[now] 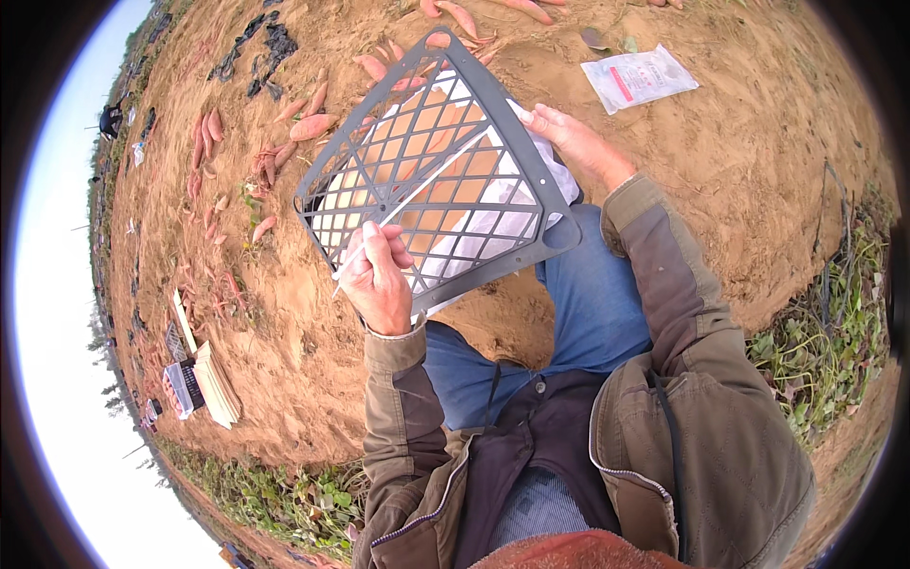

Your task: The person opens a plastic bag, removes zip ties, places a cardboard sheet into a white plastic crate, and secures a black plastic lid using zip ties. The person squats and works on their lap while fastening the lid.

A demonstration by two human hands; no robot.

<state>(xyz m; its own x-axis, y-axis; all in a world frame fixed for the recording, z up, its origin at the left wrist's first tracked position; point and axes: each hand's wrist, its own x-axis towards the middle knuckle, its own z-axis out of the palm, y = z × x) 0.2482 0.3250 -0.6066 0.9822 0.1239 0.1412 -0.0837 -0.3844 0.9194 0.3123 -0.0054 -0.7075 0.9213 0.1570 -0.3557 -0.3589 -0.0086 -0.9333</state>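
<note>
A black plastic lattice lid (524, 152) lies tilted before me, above my knees. Through its openings show brown cardboard (455, 194) and a white liner (488, 228), which bulges out past the right edge. A thin white strip (438, 173) runs diagonally across the lattice. My left hand (379, 275) is closed on the strip's near end, over the lid's lower left part. At the lid's right edge, my right hand (578, 142) has thumb and fingers pressed together beside white material. Whether that is the strip or the liner, I cannot tell.
Sweet potatoes (313, 126) lie scattered on the sandy soil (749, 190) to the left and ahead. A clear printed plastic bag (640, 78) rests at the far right. Flat cardboard pieces (216, 384) and a dark crate (184, 387) stand left. Green vines (825, 351) grow at right.
</note>
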